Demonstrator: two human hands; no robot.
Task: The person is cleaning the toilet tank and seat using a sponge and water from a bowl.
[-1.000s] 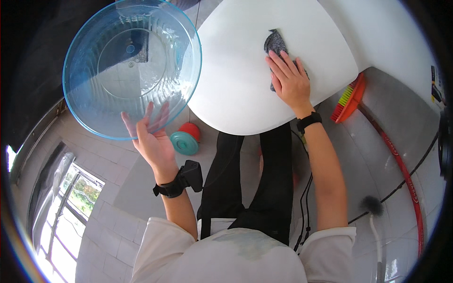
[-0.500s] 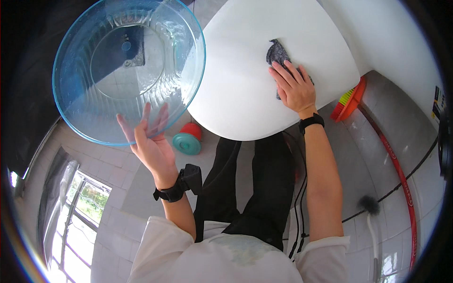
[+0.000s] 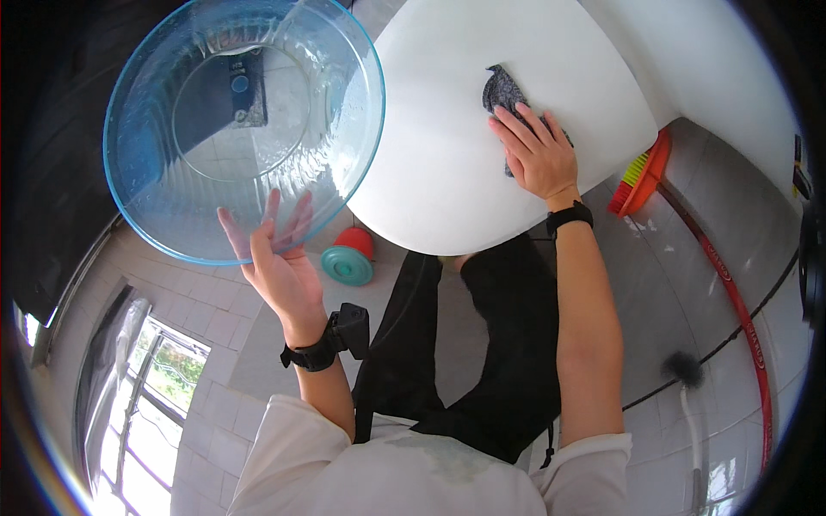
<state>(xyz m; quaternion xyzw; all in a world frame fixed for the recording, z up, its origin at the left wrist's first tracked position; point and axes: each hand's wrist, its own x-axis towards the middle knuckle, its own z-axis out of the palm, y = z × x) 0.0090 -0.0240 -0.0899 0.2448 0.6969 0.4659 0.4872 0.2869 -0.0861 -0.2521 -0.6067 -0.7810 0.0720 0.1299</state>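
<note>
My left hand point(image 3: 286, 288) holds a clear blue-tinted round plastic basin point(image 3: 142, 163) by its near rim. The thumb is outside, and several fingers show through the wet wall. The basin hangs tilted at upper left, partly overlapping a broad white surface point(image 3: 430, 146) with rounded corners. On that surface my right hand point(image 3: 538, 159) presses a crumpled dark grey cloth point(image 3: 503, 89). Its fingers lie over the cloth, and part of the cloth is hidden under the palm. Both wrists wear black bands.
A red and teal round object point(image 3: 348, 265) stands on the tiled floor below the basin. At right are an orange broom point(image 3: 641, 176) with a red handle and a dark round brush point(image 3: 682, 370) on a pale stick. A window point(image 3: 155, 387) is at lower left.
The basin and my left hand have shifted slightly to the right. My right hand and the cloth have barely moved. My right leg has moved outward.
</note>
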